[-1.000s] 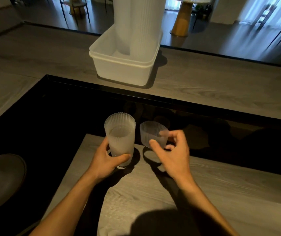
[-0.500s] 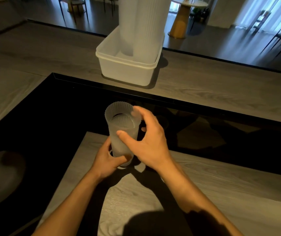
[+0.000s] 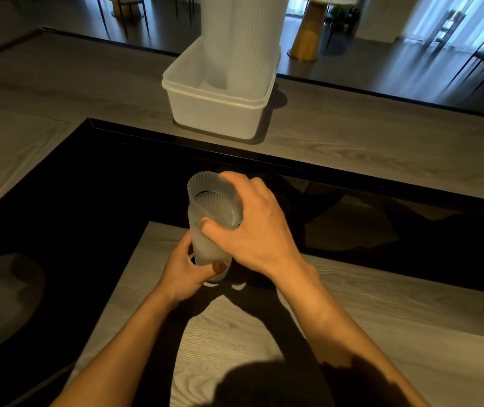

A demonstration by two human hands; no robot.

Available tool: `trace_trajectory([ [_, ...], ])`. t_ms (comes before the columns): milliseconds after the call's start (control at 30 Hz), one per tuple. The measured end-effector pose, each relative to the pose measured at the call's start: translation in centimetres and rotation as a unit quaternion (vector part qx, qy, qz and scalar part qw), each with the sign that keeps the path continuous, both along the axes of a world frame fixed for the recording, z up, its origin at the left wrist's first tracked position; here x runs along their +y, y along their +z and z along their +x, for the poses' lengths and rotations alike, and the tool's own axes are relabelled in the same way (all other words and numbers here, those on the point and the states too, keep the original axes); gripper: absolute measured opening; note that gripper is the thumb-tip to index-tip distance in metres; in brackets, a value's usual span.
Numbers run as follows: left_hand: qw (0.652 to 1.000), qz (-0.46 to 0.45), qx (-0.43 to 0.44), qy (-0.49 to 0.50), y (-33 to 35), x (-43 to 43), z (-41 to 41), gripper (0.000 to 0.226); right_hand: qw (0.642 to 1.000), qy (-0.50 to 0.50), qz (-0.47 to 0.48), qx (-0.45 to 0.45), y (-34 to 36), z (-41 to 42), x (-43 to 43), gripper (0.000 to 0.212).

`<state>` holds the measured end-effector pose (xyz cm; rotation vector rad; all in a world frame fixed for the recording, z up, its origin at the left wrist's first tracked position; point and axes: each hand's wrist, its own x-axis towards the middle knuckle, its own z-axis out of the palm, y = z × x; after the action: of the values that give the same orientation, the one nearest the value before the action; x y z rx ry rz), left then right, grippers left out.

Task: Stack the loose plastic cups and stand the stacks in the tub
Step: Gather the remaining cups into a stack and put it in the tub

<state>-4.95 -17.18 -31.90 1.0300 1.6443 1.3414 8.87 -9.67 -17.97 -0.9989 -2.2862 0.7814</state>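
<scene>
A short stack of frosted ribbed plastic cups stands at the far edge of the wooden board. My left hand grips its base. My right hand is closed over the top cup, which sits partly inside the stack with its rim raised and tilted. Beyond the black surface stands the white tub, holding tall stacks of the same cups upright against its right side; their tops run out of view.
A glossy black cooktop surface surrounds the wooden board. A dark round lid or pan lies at the left. The grey wooden counter carries the tub. Chairs and a round table stand beyond.
My right hand carried the loose cup from the right over to the stack and is pushing it down into the top. My left hand stayed on the stack's base.
</scene>
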Motion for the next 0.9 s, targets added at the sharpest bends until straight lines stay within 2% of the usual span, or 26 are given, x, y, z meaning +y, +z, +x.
trace_trajectory([
  [400, 1.000, -0.004, 0.013, 0.004, 0.1, 0.2, 0.2, 0.075, 0.999, -0.017, 0.003, -0.042, 1.9, -0.1, 0.3, 0.063],
  [600, 1.000, -0.013, 0.027, 0.005, 0.5, 0.3, 0.2, 0.068, 0.986, 0.001, 0.087, -0.145, 3.4, -0.7, 0.3, 0.059],
  [733, 0.999, -0.020, 0.030, 0.005, 0.4, 0.3, 0.1, 0.066, 0.984, 0.008, 0.099, -0.146, 3.6, -1.3, 0.4, 0.056],
  [800, 0.999, -0.020, 0.028, 0.000, 0.4, 0.3, 0.0, 0.066, 0.990, 0.021, 0.057, -0.125, 3.2, -1.4, 0.8, 0.063],
  [900, 1.000, -0.018, 0.004, 0.002, 0.2, 0.4, -0.3, 0.074, 0.998, 0.034, -0.017, -0.056, 2.3, -1.1, 1.0, 0.089],
])
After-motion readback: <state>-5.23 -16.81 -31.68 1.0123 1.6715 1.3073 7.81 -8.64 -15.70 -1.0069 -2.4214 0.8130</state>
